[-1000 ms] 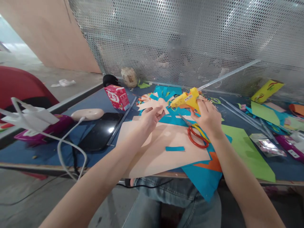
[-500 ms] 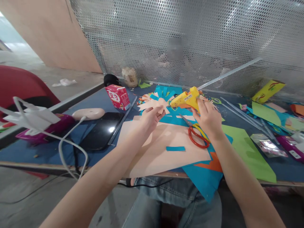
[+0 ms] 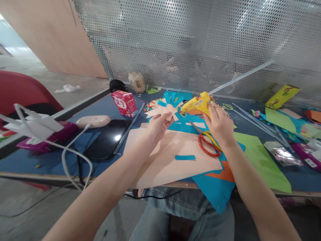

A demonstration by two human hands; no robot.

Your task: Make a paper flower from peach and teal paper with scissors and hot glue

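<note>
Between the fingertips of my left hand (image 3: 159,126) is a paper flower (image 3: 162,110) made of pale peach strips, with blue strips behind its top edge. My right hand (image 3: 220,123) is wrapped round the handle of a yellow hot glue gun (image 3: 198,104). Its nozzle points left, close to the flower's right side; whether it touches is too small to tell. A long clear glue stick (image 3: 242,77) juts from the gun's back. Below my hands lie red and yellow handled scissors (image 3: 209,145) and a small blue paper strip (image 3: 185,157) on a peach sheet (image 3: 160,164).
A black phone (image 3: 107,139), a pink box (image 3: 124,103) and a purple power strip (image 3: 50,134) with white cables stand left. On the right are a green sheet (image 3: 260,160), spare glue sticks (image 3: 255,118), paper scraps and a yellow box (image 3: 282,96). Perforated metal (image 3: 150,43) closes the back.
The glue gun's nozzle has shifted very slightly to the right, away from the flower. My left hand still holds the flower in nearly the same place.
</note>
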